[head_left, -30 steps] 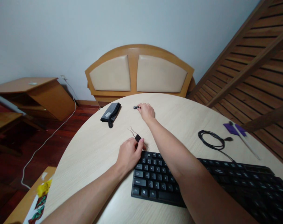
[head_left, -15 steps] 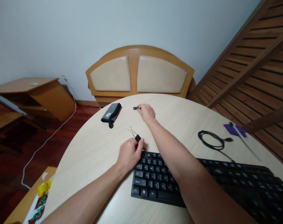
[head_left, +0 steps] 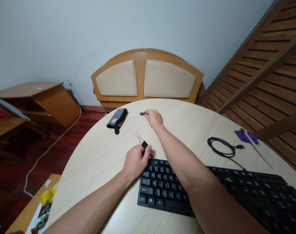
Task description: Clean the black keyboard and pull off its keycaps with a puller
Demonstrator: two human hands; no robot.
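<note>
My left hand (head_left: 136, 161) is closed around a wire keycap puller (head_left: 144, 144) with a black grip, beside the keyboard's upper left corner. Two thin hooked wires stick out from the grip, pointing away from me. Below it lies the black keyboard (head_left: 160, 185), partly covered by my right forearm. At the table's far side, my right hand (head_left: 154, 118) reaches out with its fingers pinched at some small black pieces (head_left: 142, 113). They look like keycaps on the tabletop, but they are too small to be sure, and the fingertips are partly hidden.
A folded grey-black pouch (head_left: 117, 119) lies left of my right hand. To the right are a coiled black cable (head_left: 220, 148), a purple cloth (head_left: 243, 137) and a thin pale stick-like tool (head_left: 257, 151). The round table (head_left: 94, 169) faces a padded headboard (head_left: 167, 78).
Almost nothing differs. The whole view has shifted slightly, while both hands keep the same places and grips.
</note>
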